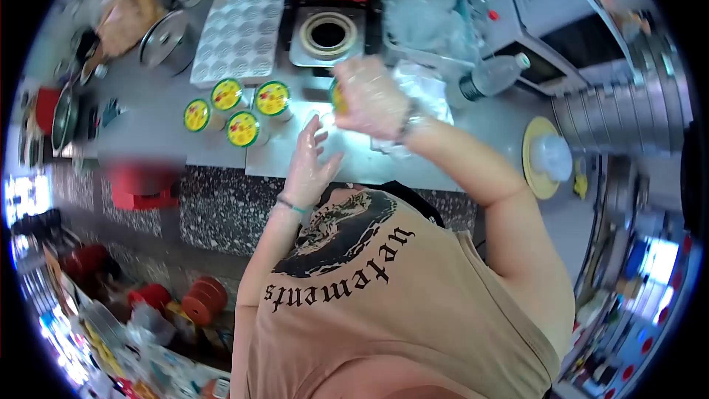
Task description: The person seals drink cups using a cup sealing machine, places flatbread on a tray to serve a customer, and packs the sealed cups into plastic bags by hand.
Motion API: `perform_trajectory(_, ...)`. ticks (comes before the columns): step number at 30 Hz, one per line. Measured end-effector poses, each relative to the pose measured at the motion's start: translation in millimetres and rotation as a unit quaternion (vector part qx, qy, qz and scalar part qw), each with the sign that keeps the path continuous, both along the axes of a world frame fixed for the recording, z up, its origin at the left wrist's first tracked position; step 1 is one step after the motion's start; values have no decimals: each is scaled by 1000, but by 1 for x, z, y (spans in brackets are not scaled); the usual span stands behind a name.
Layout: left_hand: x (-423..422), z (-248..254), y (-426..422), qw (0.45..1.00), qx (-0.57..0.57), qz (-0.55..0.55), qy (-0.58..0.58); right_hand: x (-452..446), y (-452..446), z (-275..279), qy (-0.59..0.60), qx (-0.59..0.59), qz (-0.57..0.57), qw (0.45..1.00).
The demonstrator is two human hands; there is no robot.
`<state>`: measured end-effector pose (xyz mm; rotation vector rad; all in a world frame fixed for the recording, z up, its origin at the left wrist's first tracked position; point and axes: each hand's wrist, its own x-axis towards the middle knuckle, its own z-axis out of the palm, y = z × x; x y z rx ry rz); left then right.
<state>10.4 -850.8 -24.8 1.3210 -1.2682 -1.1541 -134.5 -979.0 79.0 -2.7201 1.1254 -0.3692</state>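
Observation:
In clear plastic gloves, both hands are over the metal counter. My right hand (373,100) is wrapped round a sealed cup (337,96), whose yellow-and-green printed top shows only partly past the fingers. Palm turned inward and fingers apart, my left hand (310,166) holds nothing near the counter's front edge. To its left stand several sealed cups (244,128) with yellow, green-rimmed tops. Behind the right hand is a cup sealing machine (327,33) with a round opening in its tray.
A stack of white moulded trays (240,33) stands back left, beside a lidded steel pot (168,41). On the right are crumpled clear plastic (421,92), a plastic bottle (495,75) and a yellow round board (539,177) with a white bowl on it. A red stool (144,181) sits lower left.

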Motion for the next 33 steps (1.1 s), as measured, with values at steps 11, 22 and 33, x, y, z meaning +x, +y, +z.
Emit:
perform_trajectory(11,-29,-71,-49,940,-43,-16,-337,6,7,-144,11,252,-89,964)
perform_trajectory(22,-53,-71,-83,782,-40,-166,-599,-185,-194,46,-167,77,-183,966)
perform_trajectory(33,-98,-68,-121,942,-20,-137,-305,-196,-126,-82,-77,399,-103,908)
